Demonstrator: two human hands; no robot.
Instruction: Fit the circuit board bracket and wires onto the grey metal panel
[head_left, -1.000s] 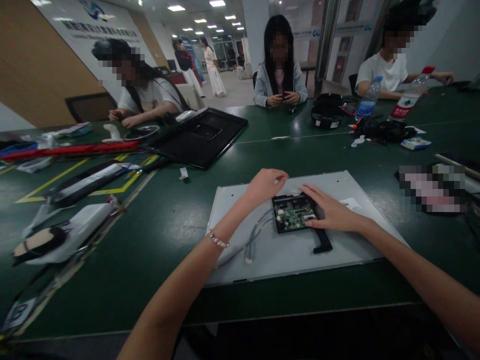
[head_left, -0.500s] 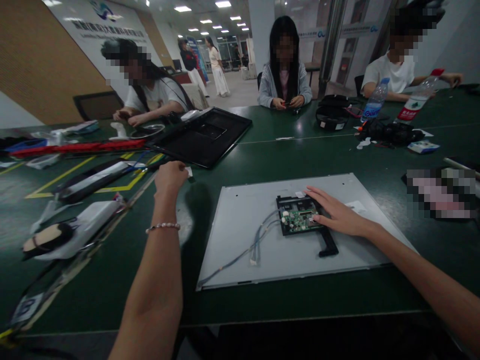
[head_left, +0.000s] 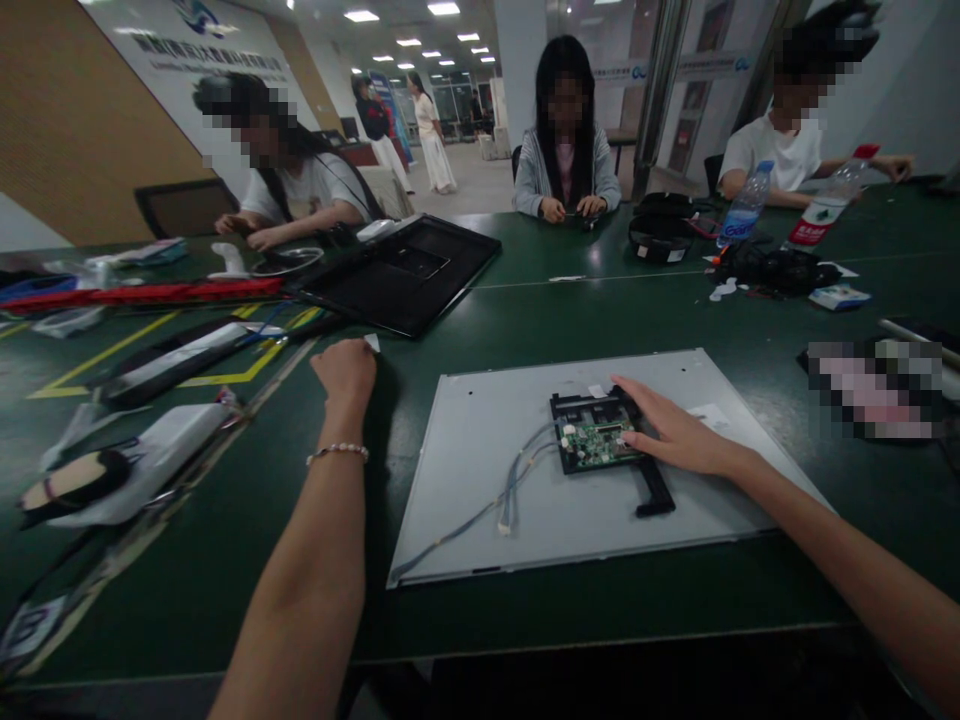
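A flat silver-grey display panel (head_left: 465, 480) lies on the green table. On it sits a black plastic bracket (head_left: 656, 490) bearing a green circuit board (head_left: 596, 443), with thin grey cables (head_left: 480, 515) running left from it. My right hand (head_left: 671, 430) rests over the bracket's right side, fingers stretched out and thumb apart, touching the board's right end. To the panel's left, my left hand (head_left: 346, 375) is closed low at the table, a beaded bracelet at its wrist. A small white piece (head_left: 373, 343) peeks out by its fingers; whether they grip it is hidden.
A black monitor cover (head_left: 409, 275) lies beyond my left hand. Pouches (head_left: 172, 365) and a white plush-like item (head_left: 142, 460) lie left. Bottles (head_left: 746, 210), a black case (head_left: 660, 230) and a phone-like object (head_left: 870, 390) are at right. Several people sit around the table.
My left hand has shifted slightly towards me and to the right, its fingers now more hidden beside the white piece. My right hand stays on the bracket. The view has shifted a little.
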